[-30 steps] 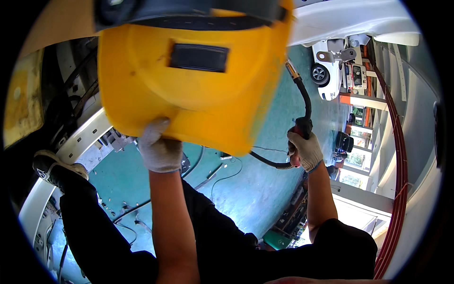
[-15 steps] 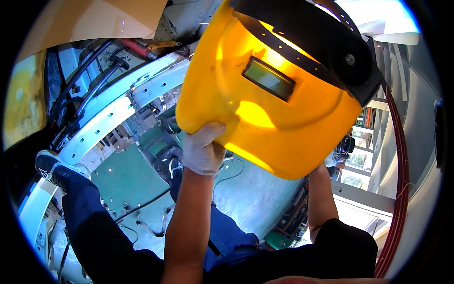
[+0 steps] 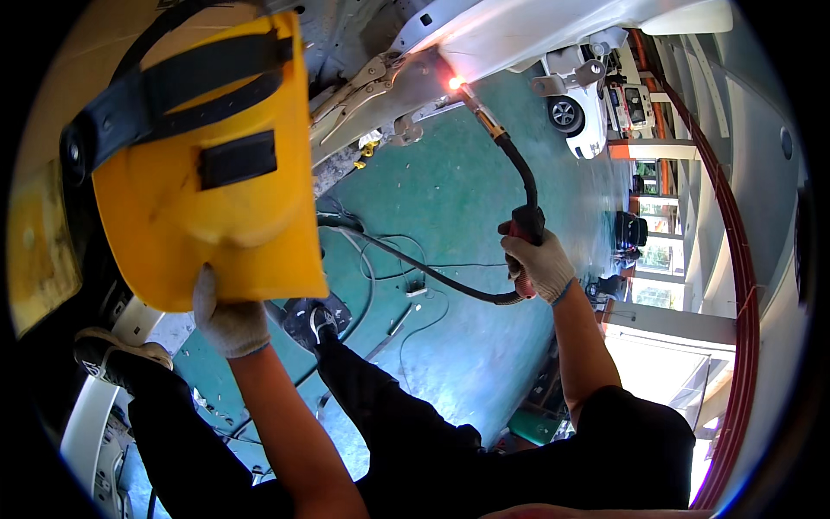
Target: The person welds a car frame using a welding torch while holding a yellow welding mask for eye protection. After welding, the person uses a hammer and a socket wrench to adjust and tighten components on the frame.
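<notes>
My gloved left hand (image 3: 230, 318) grips the lower edge of a yellow welding mask (image 3: 251, 208), which is held up at the left with its dark window and black headband towards me. My gloved right hand (image 3: 543, 259) is wrapped round the red and black handle of a welding torch (image 3: 524, 227). The torch's bent neck reaches up and left to a pale metal car-body panel (image 3: 519, 35), where its tip glows bright red-orange. Beside that glow, locking pliers (image 3: 361, 86) are clamped at the panel's edge.
The torch cable (image 3: 415, 278) runs left above the green floor (image 3: 458, 346), where more thin cables lie. A white car (image 3: 577, 108) stands farther off at the upper right. Dark red hoses (image 3: 742, 285) curve along the right. My shoe (image 3: 121, 350) rests near the frame at lower left.
The mask has moved left, uncovering the panel, the pliers and the torch. My right hand, hidden behind the mask before, now shows with the torch, whose tip glows at the panel.
</notes>
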Demonstrator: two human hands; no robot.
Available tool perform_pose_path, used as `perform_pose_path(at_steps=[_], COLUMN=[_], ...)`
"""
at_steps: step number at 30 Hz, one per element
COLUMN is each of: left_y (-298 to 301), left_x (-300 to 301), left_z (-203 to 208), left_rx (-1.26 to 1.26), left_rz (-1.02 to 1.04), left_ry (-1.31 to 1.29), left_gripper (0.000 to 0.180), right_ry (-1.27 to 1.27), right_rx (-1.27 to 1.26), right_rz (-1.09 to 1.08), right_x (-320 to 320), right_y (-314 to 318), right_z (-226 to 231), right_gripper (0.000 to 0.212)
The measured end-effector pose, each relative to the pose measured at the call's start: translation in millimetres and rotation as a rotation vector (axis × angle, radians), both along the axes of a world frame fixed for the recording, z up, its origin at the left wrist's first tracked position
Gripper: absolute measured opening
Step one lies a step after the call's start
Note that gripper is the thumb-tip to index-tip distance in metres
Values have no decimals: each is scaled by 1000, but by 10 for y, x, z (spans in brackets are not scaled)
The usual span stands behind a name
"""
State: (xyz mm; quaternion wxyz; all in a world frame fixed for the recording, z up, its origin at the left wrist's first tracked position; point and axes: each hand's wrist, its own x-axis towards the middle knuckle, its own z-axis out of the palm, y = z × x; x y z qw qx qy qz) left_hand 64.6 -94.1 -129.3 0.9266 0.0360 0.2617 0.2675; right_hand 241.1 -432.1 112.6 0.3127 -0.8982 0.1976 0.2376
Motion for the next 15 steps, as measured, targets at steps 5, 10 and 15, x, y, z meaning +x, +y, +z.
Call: perform_pose_path(at_steps=[5,10,15], left_y=[24,-204,-641], left_x=[-296,-652,-1035], left_z=[-144,-176,9], left_rx=[-100,-59,-98], left_rz=[11,-17,-22], left_ry=[-5,46,199], left_gripper=[57,59,61], right_ry=[22,28,28], right_rx=[6,19,54], right_rz=[15,23,31], right_x=[17,0,13], right_y=[-33,-55,-107], right_z=[-28,-35,-29], right_gripper=[36,36,34])
